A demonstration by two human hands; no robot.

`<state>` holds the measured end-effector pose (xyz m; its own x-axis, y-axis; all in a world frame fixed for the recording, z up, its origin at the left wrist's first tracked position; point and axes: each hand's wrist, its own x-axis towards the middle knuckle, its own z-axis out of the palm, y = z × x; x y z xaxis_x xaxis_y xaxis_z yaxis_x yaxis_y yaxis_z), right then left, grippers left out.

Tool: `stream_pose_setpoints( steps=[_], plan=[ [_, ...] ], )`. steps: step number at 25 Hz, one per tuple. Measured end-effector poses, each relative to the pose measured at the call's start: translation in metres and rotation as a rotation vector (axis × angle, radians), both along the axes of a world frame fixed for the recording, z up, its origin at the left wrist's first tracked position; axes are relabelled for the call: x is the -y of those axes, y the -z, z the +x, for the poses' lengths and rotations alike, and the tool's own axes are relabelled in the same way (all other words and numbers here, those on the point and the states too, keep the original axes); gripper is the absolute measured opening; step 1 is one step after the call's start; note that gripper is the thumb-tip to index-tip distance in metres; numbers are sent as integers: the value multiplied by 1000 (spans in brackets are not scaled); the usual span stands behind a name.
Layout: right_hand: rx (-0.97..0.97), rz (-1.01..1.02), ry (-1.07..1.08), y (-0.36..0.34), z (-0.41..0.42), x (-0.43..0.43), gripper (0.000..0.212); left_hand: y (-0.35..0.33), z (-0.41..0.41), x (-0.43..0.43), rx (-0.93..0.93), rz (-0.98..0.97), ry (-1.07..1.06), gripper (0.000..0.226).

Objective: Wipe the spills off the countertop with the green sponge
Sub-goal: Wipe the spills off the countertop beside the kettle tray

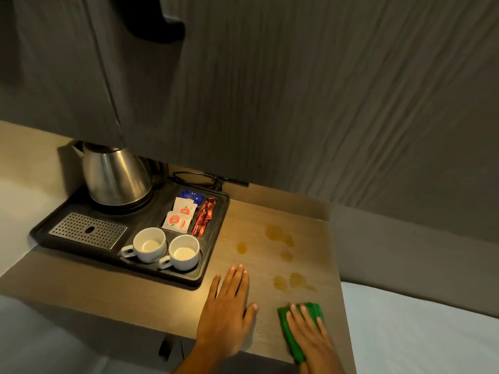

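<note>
Several amber spills (278,234) dot the right part of the wooden countertop (259,217); one group lies far, another patch (295,280) nearer me. The green sponge (290,336) lies flat near the front right edge, just short of the nearer patch. My right hand (310,336) presses flat on top of the sponge, fingers spread and covering most of it. My left hand (229,306) rests palm down on the bare counter left of the sponge, fingers apart and holding nothing.
A black tray (213,255) on the left holds a steel kettle (114,176), two white cups (167,248), sachets (181,215) and a metal drip grate (87,230). A dark cabinet (270,90) overhangs the counter's back. A white bed surface (418,333) borders the right edge.
</note>
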<state>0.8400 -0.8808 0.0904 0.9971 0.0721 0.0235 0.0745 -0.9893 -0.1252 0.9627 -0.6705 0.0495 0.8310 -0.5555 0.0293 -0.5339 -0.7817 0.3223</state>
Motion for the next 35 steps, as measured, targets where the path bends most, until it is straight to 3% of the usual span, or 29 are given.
stream_pose_setpoints(
  steps=[1,3,5,7,12,17,19,22,25,30,35],
  plan=[
    [-7,-7,-36,-3,-10,13,71,0,0,0,-3,0,-7,81],
    [17,-34,51,-4,-6,40,85,0,0,2,-7,0,-4,79],
    [22,194,246,-6,23,43,84,-1,-2,1,-7,4,-5,78],
    [-11,293,352,-18,47,14,76,-4,-3,1,2,15,-15,77],
    [-125,272,-19,7,-1,19,85,-5,-6,0,35,17,-24,74],
    [-8,332,235,-11,60,20,75,-1,-6,1,68,12,-21,73],
    [-53,365,174,-14,73,-6,72,2,-6,1,83,-4,-30,74],
    [-119,317,-70,5,28,8,62,5,-5,1,81,-21,-34,75],
    [-80,296,-39,6,17,53,74,8,-4,2,81,-26,-36,74],
    [-8,325,224,-14,135,35,73,8,-3,1,73,-48,-34,74],
    [-70,308,-29,11,89,49,80,9,-4,0,88,-63,-40,74]
  ],
)
